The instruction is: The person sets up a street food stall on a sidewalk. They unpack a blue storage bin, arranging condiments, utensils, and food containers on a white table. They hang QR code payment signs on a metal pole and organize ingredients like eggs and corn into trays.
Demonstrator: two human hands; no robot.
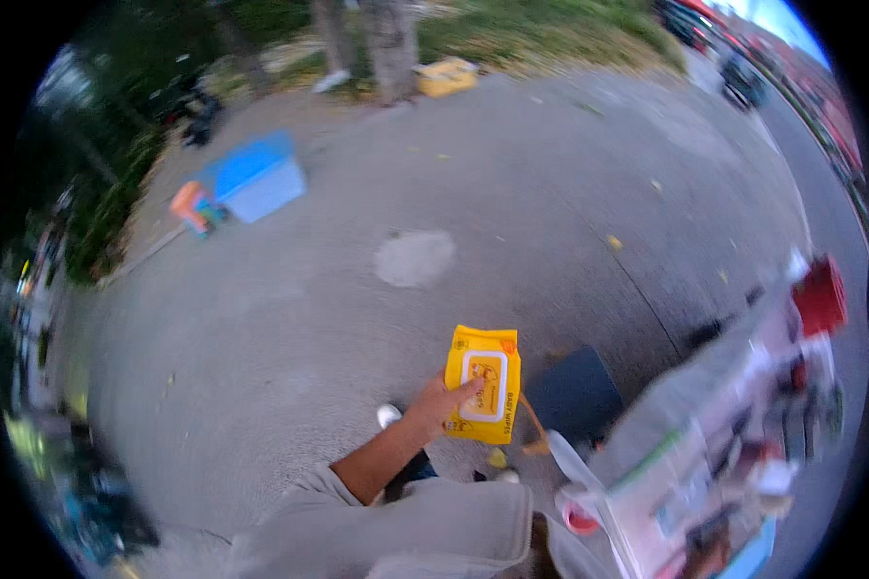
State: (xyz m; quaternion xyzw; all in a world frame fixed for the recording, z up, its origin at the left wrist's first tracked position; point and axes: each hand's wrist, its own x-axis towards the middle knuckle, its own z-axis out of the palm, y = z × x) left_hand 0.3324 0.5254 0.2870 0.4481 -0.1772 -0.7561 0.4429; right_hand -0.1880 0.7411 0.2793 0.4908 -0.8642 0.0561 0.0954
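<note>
My left hand (434, 405) grips a yellow packet of baby wipes (494, 338) by its left side, with the thumb over the white-rimmed lid. The packet is held in front of my body, above the pavement, its printed face towards me. My right hand is out of view. To the right of the packet stands a dark, flat-topped object (576, 391), perhaps a stool. Beyond it, a long covered table or cart (666, 463) bears several blurred goods.
A bin with a blue lid (261, 177) stands on the pavement at the upper left, beside a small orange and blue object (195, 206). A yellow box (447, 77) lies by a tree trunk (391, 51). A red container (820, 297) is at the table's far end, near the road.
</note>
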